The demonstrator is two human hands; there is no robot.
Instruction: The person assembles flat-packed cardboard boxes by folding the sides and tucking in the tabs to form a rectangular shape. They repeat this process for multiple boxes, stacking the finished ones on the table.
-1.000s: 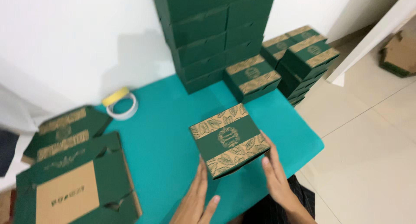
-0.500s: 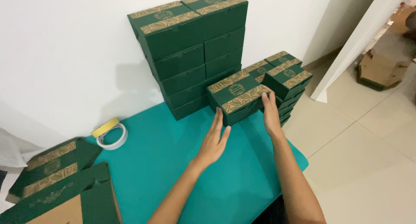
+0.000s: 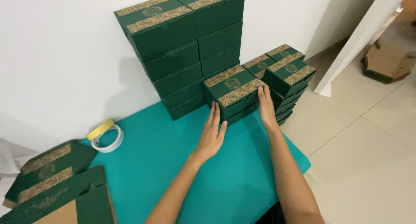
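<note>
Green box [image 3: 233, 89] sits between left hand [image 3: 212, 135] and right hand [image 3: 265, 106].

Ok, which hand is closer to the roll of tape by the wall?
Left. The left hand lies on the teal table against the front box's left side, nearer the tape roll. The right hand presses that box's right side, farther away.

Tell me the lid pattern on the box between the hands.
Dark green box with two tan leaf-print bands and a round emblem; head view.

Box [image 3: 233, 90] between stacks [image 3: 182, 46], on table [image 3: 164, 163]
</note>
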